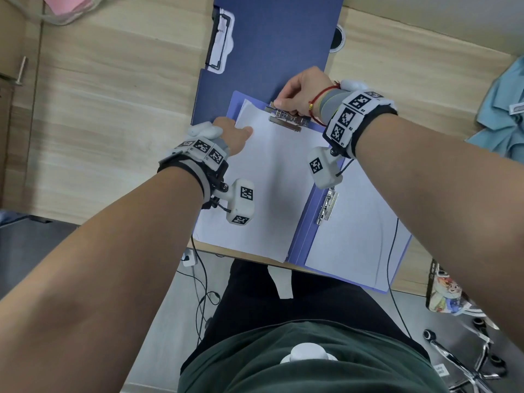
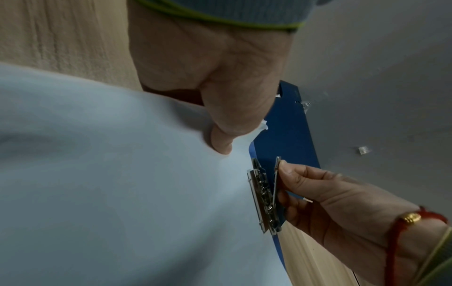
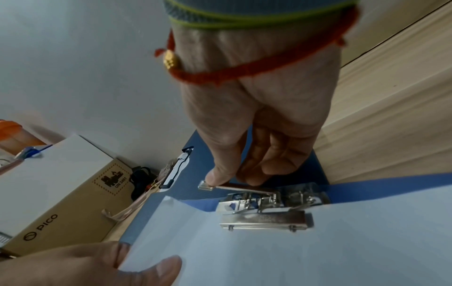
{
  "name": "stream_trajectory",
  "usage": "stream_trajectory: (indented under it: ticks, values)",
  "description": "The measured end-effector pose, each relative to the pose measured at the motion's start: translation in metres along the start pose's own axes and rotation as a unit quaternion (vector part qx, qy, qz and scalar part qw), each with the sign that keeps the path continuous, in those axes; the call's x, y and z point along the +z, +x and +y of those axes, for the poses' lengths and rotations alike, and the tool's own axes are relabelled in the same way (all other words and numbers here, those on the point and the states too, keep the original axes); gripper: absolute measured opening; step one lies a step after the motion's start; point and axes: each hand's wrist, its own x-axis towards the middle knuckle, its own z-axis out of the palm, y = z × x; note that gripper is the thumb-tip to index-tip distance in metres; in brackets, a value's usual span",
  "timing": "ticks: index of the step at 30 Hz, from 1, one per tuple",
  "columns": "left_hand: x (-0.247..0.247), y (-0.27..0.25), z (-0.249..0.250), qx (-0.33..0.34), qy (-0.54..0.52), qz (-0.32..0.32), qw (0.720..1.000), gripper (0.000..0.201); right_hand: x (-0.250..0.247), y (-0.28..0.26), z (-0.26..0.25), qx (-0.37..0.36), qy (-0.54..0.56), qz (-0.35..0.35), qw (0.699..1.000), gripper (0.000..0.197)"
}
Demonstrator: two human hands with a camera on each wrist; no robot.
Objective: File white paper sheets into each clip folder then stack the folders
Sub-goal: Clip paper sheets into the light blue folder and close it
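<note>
A light purple clip folder (image 1: 304, 231) lies open on the wooden desk with white paper sheets (image 1: 269, 180) on both halves. At the top of its left half sits a metal clip (image 1: 286, 120), and the sheets' top edge lies at it. My right hand (image 1: 279, 104) pinches the clip's raised lever (image 3: 234, 186) between thumb and fingers. My left hand (image 1: 243, 133) holds the sheets' top left corner, thumb (image 2: 221, 143) on top and fingers under the edge. A second metal clip (image 1: 327, 205) runs along the spine.
A dark blue folder (image 1: 269, 38) with a black and white clip (image 1: 221, 43) lies behind, partly under the open one. A cable hole (image 1: 338, 38), blue cloth (image 1: 504, 114) and a phone (image 1: 442, 287) are on the right. A cardboard box (image 3: 61, 193) stands at the back.
</note>
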Motion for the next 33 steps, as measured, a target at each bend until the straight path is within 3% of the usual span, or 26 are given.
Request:
stream_trajectory:
  ticks: [15,23,25,27,29,30,33]
  values:
    - [0.002,0.009,-0.002,0.002,-0.001,-0.012,1.000,0.059,0.024,0.010,-0.024,0.069,-0.105,0.025,0.992,0.025]
    - [-0.023,0.010,-0.030,-0.016,0.132,-0.060,0.989,0.054,0.023,0.008,-0.024,0.064,-0.099,0.019,0.993,0.024]
    - [-0.029,0.006,-0.040,-0.026,0.116,-0.067,0.991,0.048,0.022,0.007,-0.024,0.063,-0.102,0.020,0.993,0.025]
    - [-0.029,0.007,-0.047,-0.041,0.142,-0.092,0.985,0.057,0.021,0.005,-0.023,0.068,-0.105,0.020,0.992,0.027]
    - [-0.030,0.008,-0.061,-0.050,0.183,-0.078,0.979,0.078,0.020,0.003,-0.022,0.072,-0.107,0.025,0.991,0.028]
    - [-0.029,0.009,-0.068,-0.049,0.168,-0.071,0.982,0.080,0.019,0.002,-0.021,0.074,-0.108,0.026,0.991,0.029]
    - [-0.024,0.005,-0.079,-0.018,0.118,-0.079,0.990,0.050,0.019,-0.007,-0.019,0.076,-0.121,0.044,0.989,0.034]
